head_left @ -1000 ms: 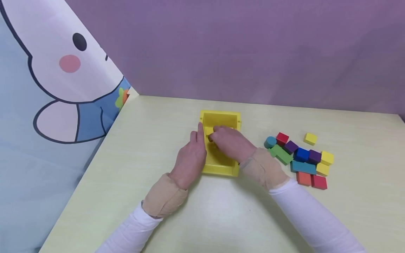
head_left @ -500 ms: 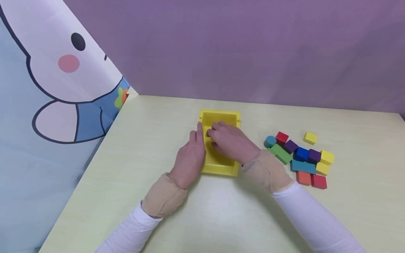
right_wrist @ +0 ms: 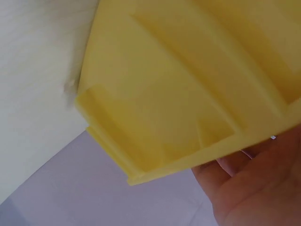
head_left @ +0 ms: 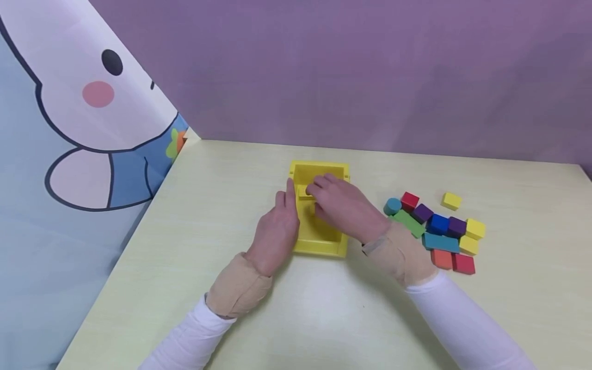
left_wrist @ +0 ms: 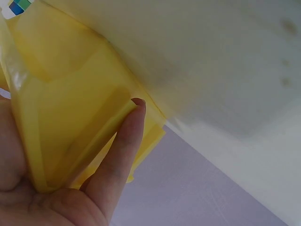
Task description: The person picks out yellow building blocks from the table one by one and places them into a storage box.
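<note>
A yellow open-topped box (head_left: pixel 320 248) stands on the table with a small yellow piece (head_left: pixel 303 194) inside, towards its back left. My left hand (head_left: pixel 277 231) lies along the box's left outer side, its index finger extended against the wall. My right hand (head_left: pixel 344 208) reaches over the right wall into the box, fingers bent and thumb apart, the foremost finger beside the yellow piece; its fingertips are partly hidden. In the left wrist view my hand (left_wrist: pixel 108 183) touches the yellow wall (left_wrist: pixel 75 103). In the right wrist view part of my hand (right_wrist: pixel 263 188) shows beyond the yellow wall (right_wrist: pixel 141 103).
Right of the box lies a cluster of coloured blocks, among them a teal cylinder (head_left: pixel 392 206), a green block (head_left: pixel 409 224), a long teal block (head_left: pixel 441 242) and a red block (head_left: pixel 464 264). One yellow block (head_left: pixel 450 201) lies apart behind them. A purple backdrop (head_left: pixel 347 77) rises behind the table.
My right hand has shifted slightly to the right inside the box, its fingers lifting and spreading from the thumb, showing more of the yellow piece. My left hand has stayed against the box.
</note>
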The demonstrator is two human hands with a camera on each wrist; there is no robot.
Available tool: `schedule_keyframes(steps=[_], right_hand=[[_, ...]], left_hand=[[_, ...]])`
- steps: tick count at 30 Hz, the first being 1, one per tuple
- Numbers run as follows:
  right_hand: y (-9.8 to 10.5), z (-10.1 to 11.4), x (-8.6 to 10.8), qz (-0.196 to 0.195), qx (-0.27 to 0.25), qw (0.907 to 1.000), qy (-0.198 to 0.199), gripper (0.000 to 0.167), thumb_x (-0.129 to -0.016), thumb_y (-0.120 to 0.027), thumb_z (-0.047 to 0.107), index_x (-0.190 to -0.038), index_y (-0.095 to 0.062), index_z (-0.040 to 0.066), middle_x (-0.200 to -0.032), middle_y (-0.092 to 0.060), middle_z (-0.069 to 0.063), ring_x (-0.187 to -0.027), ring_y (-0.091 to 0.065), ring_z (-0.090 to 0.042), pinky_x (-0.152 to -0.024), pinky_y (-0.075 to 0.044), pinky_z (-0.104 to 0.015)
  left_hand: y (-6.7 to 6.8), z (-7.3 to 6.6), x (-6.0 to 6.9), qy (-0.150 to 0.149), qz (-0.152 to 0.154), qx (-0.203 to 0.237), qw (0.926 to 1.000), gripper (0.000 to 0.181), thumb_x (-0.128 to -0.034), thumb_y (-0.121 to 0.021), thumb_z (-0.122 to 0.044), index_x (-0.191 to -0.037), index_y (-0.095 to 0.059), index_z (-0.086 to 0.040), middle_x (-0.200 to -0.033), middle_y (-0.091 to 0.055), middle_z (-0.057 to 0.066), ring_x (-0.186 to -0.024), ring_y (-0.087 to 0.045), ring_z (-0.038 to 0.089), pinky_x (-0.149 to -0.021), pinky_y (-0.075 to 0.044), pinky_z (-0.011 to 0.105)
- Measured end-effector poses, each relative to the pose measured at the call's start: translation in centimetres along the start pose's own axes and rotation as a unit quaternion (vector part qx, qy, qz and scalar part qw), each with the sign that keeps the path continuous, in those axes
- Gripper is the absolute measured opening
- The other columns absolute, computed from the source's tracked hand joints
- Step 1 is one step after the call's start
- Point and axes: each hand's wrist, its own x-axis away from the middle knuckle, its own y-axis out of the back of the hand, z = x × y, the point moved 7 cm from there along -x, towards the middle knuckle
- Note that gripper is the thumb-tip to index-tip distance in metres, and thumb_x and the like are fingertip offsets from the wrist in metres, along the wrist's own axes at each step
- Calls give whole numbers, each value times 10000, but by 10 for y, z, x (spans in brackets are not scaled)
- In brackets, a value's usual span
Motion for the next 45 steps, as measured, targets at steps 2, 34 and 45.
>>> schedule_keyframes(steps=[2,34,45], right_hand=[[2,0,3,-99,3,9999,70,278,-867,-746,112,-1127,-698,26,-1057,-668,-90,-968,-566,-245,-899,-538,-324],[22,-13,36,-846,-376,9957,11,255,-875,-730,109,-1107,-674,19,-1043,-621,-99,-961,-540,-240,-863,-557,-325],[22,-22,43,-649,-459,9965,-241,351,-857,-770,152,-1162,-672,8,-1093,-617,-111,-1004,-536,-247,-888,-557,-351]], left_hand=[[0,0,0,-9,-26,-8,10000,645,-894,-589,34,-1465,-312,144,-1001,-529,193,-482,-411,126,-389,-399,211],[-2,2,0,61,36,73,9999,652,-891,-585,36,-1469,-302,141,-1017,-533,210,-468,-403,124,-378,-385,214],[-1,3,0,132,96,212,9996,656,-893,-567,50,-1479,-286,137,-1036,-527,219,-483,-431,142,-386,-401,238]])
